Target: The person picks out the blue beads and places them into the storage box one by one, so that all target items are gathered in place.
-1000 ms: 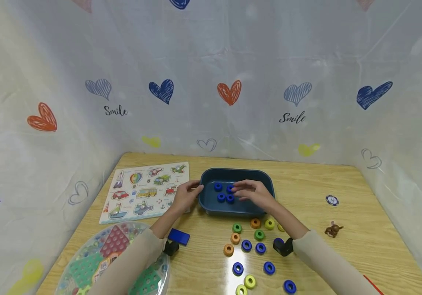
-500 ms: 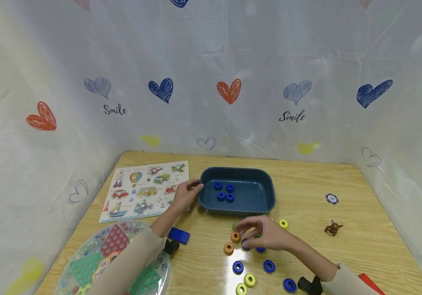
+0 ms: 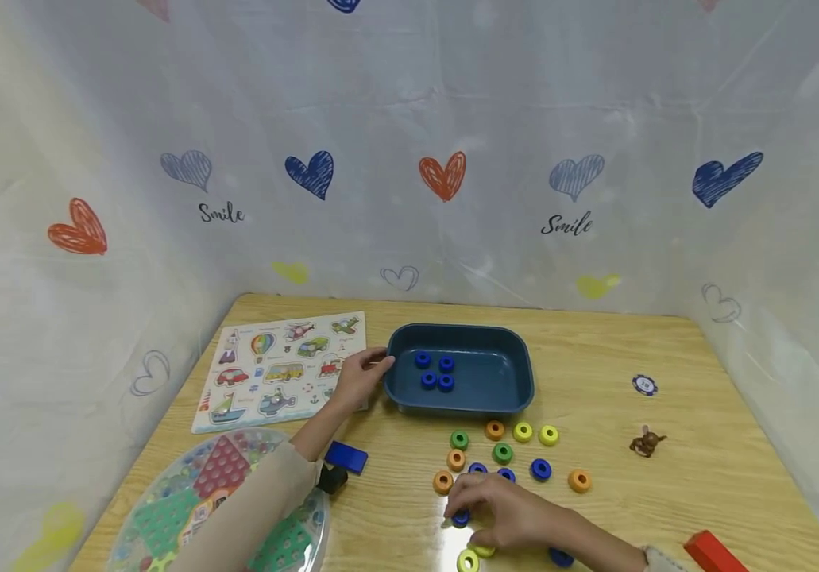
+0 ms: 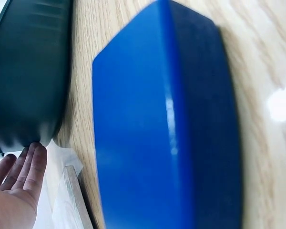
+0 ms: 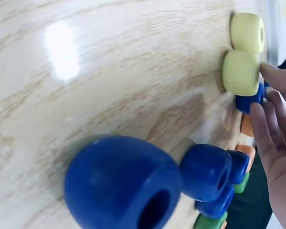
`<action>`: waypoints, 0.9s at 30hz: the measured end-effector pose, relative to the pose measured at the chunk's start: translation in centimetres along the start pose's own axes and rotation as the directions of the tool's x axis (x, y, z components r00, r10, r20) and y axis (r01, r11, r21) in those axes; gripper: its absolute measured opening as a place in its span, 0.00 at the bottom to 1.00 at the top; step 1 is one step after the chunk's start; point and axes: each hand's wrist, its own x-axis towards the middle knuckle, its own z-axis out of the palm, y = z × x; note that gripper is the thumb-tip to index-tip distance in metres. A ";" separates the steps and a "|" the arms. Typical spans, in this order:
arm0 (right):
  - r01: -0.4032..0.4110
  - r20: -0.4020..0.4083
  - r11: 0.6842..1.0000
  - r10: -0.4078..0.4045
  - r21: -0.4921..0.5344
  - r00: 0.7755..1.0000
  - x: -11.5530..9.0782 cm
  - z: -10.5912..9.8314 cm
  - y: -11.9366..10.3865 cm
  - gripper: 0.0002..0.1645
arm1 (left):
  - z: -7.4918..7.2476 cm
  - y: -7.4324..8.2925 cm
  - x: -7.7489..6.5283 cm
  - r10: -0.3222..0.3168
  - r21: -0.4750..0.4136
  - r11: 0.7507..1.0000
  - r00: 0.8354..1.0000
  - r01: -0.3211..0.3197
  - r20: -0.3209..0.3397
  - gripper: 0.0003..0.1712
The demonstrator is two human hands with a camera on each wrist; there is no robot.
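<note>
My left hand (image 3: 361, 380) rests against the left end of a dark blue-green tray (image 3: 516, 373), its fairly straight fingers touching the outer wall in the left wrist view. Inside the tray lie several blue rings (image 3: 429, 380). My right hand (image 3: 505, 508) is low over the table in front, thumb and fingers spread around a blue ring (image 3: 461, 519). In the right wrist view the fingertips are beside that blue ring (image 5: 248, 102), and the thumb is close to a yellow ring (image 5: 240, 74). No firm pinch shows. A second yellow ring (image 3: 468, 561) lies nearer the front.
Orange (image 3: 580, 481), green (image 3: 502, 453), yellow and blue rings (image 3: 541, 469) are scattered before the tray. Left lie a picture puzzle board (image 3: 283, 369), a round game board (image 3: 219, 508) and a blue block (image 3: 346, 457). Right are a chip (image 3: 644, 385), a brown figurine (image 3: 646, 442) and a red block (image 3: 712, 551).
My right hand has drawn back from over the tray toward the front, coming down around a blue ring on the table. My left hand has stayed at the tray's end.
</note>
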 end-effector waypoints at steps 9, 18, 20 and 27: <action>-0.048 -0.042 0.998 0.047 -0.041 0.998 0.3 0.3 0.9 0.24 | 0.4 -1.7 0.8 -0.005 0.001 1.000 0.999 0.005 -0.035 0.23; -0.078 -0.049 0.997 0.080 0.028 0.996 0.5 0.6 1.2 0.20 | 0.4 -1.8 0.9 -0.007 0.002 1.000 0.999 0.007 -0.039 0.23; -0.102 -0.066 0.993 0.106 0.062 0.992 0.6 0.3 1.1 0.20 | 0.4 -1.9 0.9 -0.011 0.008 1.000 0.999 0.011 -0.036 0.24; -0.054 -0.169 0.984 0.083 0.169 0.982 1.6 -1.6 1.2 0.18 | 0.3 -2.4 0.9 -0.010 0.013 1.000 1.000 0.010 -0.026 0.25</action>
